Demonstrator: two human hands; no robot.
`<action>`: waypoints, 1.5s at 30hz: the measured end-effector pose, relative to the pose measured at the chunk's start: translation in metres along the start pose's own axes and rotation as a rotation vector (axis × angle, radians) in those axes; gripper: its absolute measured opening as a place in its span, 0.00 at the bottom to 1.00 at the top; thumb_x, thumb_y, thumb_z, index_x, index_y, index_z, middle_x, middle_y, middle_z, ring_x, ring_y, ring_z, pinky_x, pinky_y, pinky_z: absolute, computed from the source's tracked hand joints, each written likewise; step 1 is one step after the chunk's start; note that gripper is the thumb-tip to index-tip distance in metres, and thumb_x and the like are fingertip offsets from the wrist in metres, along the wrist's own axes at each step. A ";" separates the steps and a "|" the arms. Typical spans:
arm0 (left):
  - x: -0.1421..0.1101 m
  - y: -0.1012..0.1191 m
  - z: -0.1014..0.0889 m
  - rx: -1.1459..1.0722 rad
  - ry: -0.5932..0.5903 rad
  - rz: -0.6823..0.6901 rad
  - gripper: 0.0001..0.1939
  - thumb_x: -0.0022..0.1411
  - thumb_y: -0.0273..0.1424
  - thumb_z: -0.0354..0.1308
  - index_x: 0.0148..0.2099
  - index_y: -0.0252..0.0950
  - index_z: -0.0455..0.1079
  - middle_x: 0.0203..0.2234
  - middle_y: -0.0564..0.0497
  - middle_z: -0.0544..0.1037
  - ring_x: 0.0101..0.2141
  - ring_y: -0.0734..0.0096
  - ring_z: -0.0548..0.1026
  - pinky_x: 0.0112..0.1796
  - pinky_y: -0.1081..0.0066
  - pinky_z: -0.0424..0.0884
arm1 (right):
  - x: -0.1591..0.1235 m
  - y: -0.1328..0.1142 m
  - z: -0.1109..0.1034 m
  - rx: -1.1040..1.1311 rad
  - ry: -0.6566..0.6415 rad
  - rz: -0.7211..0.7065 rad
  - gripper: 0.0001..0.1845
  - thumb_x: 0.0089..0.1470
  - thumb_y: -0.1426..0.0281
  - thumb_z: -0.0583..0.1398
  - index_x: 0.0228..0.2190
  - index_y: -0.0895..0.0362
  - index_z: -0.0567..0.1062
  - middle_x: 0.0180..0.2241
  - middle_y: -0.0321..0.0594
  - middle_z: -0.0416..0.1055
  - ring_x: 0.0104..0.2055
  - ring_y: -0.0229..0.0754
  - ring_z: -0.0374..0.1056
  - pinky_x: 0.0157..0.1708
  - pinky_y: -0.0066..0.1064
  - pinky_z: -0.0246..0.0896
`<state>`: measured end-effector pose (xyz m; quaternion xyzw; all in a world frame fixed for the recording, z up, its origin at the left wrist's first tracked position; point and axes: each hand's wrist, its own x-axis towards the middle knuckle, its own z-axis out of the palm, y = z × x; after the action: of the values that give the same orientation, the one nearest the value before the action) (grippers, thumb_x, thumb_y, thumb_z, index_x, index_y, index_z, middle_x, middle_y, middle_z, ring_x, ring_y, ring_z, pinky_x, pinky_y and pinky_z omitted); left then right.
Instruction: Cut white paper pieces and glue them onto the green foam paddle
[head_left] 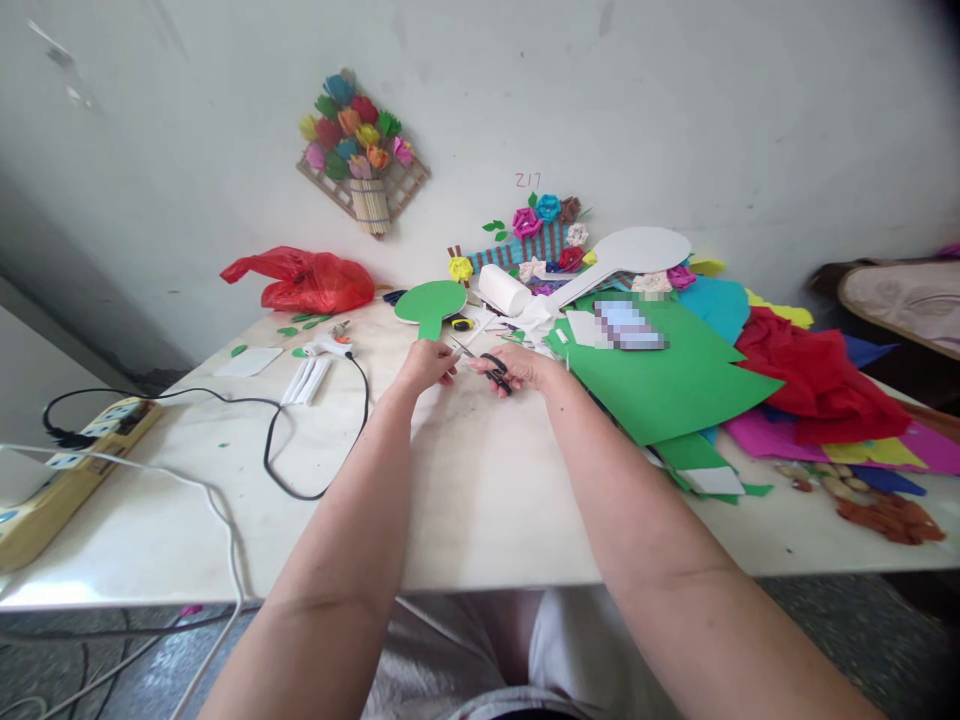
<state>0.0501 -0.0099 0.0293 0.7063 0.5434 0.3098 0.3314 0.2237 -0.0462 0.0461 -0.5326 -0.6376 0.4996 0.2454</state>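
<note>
My left hand [427,366] is closed around the handle end of a green paddle-shaped cutout [430,302], whose round part points away from me. In my right hand [528,366] is a pair of scissors [495,367] with black handles. Their blades point left, toward the fingers of my left hand and the cutout's handle. Whether the blades touch the cutout cannot be made out. Just beyond my hands lie white paper scraps [534,318] and a yellow-and-black tape measure [462,324]. A larger white paddle-shaped cutout [637,250] rests on the pile behind, to the right.
On the left are a white glue gun [327,345], white glue sticks [306,382], a corded power strip [90,465] and a red plastic bag [319,283]. Green sheets [667,390], red fabric [817,375] and a blurred-out phone-like object [631,325] cover the right. Flower decorations [360,135] hang behind.
</note>
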 end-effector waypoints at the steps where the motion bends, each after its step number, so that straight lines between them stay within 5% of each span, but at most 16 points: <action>1: 0.000 -0.001 0.000 -0.006 0.001 0.002 0.09 0.52 0.24 0.53 0.20 0.33 0.65 0.17 0.51 0.73 0.16 0.73 0.72 0.18 0.77 0.64 | 0.000 0.000 0.000 -0.001 -0.001 0.000 0.21 0.51 0.54 0.58 0.30 0.63 0.68 0.13 0.35 0.66 0.12 0.32 0.62 0.07 0.18 0.43; 18: 0.005 -0.008 -0.001 -0.132 -0.027 -0.029 0.08 0.50 0.25 0.56 0.20 0.33 0.67 0.16 0.49 0.73 0.16 0.71 0.72 0.20 0.74 0.67 | 0.006 0.006 0.000 -0.026 0.022 -0.059 0.26 0.42 0.49 0.62 0.20 0.59 0.62 0.11 0.30 0.62 0.09 0.27 0.55 0.06 0.19 0.41; 36: -0.002 -0.008 -0.005 -0.349 -0.115 -0.131 0.06 0.50 0.26 0.60 0.23 0.31 0.69 0.17 0.49 0.75 0.17 0.74 0.72 0.24 0.75 0.71 | 0.007 0.004 0.003 0.039 0.034 -0.021 0.22 0.42 0.57 0.66 0.19 0.60 0.64 0.08 0.27 0.57 0.08 0.25 0.49 0.07 0.18 0.42; 41: -0.003 -0.010 -0.005 -0.470 -0.087 -0.118 0.06 0.49 0.27 0.62 0.25 0.30 0.70 0.20 0.46 0.76 0.18 0.73 0.73 0.25 0.74 0.71 | 0.011 0.008 -0.001 0.001 0.152 -0.049 0.21 0.41 0.55 0.65 0.22 0.60 0.68 0.12 0.34 0.65 0.12 0.30 0.58 0.11 0.20 0.50; 45: -0.002 -0.015 -0.007 -0.578 -0.086 -0.088 0.07 0.49 0.29 0.63 0.28 0.29 0.71 0.24 0.44 0.77 0.20 0.73 0.73 0.26 0.73 0.71 | 0.015 0.009 -0.003 -0.387 0.401 0.004 0.22 0.42 0.52 0.63 0.25 0.60 0.73 0.21 0.43 0.71 0.25 0.42 0.70 0.24 0.28 0.64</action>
<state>0.0358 -0.0077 0.0216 0.5707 0.4483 0.4069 0.5547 0.2257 -0.0315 0.0356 -0.6593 -0.6586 0.2536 0.2593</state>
